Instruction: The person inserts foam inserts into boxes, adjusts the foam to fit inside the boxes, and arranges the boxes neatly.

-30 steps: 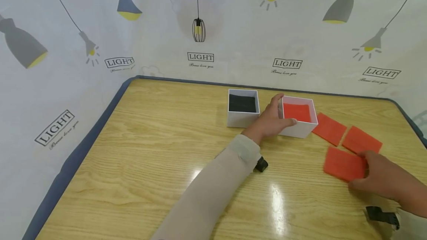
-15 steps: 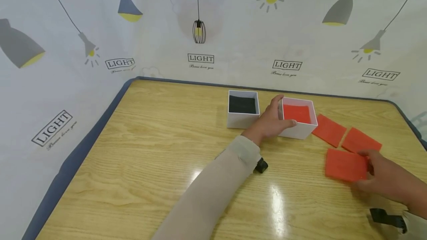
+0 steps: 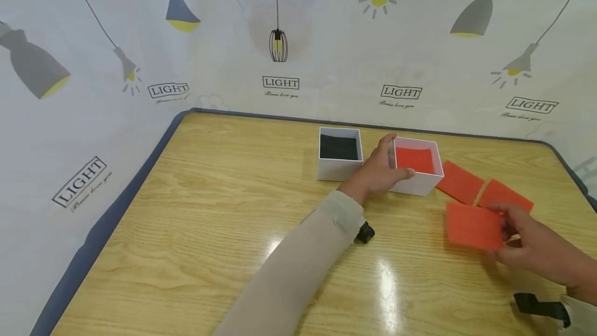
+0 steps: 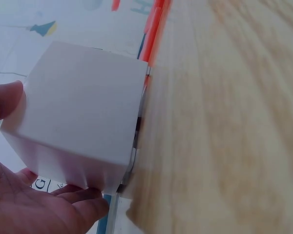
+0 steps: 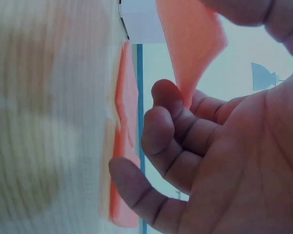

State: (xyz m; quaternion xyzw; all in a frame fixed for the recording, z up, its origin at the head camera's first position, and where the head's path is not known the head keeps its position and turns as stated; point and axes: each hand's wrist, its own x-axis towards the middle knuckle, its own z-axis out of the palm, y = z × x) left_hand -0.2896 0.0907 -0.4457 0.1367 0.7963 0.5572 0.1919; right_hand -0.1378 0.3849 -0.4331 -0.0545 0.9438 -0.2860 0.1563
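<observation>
My left hand (image 3: 379,169) holds an open-topped white box (image 3: 415,184) by its left side, with the thumb at the near rim. Inside that box lies a red pad (image 3: 415,158). In the left wrist view the box's white outer wall (image 4: 83,102) sits between thumb and fingers. My right hand (image 3: 536,240) pinches a thin, flat red rectangular pad (image 3: 473,226) by its right edge. The pad is raised and tilted above the table; the right wrist view shows the same pad (image 5: 195,44) off the tabletop.
Two more red pads, one (image 3: 460,182) beside the held box and another (image 3: 506,196) to its right, lie on the wooden table (image 3: 210,211). Left of the left hand stands a second white box (image 3: 339,170) with black material (image 3: 338,147) inside. A printed curtain (image 3: 326,25) surrounds the table.
My right hand has raised the red pad off the table, tilting it and shifting it slightly left. My left hand stays in place on the white box.
</observation>
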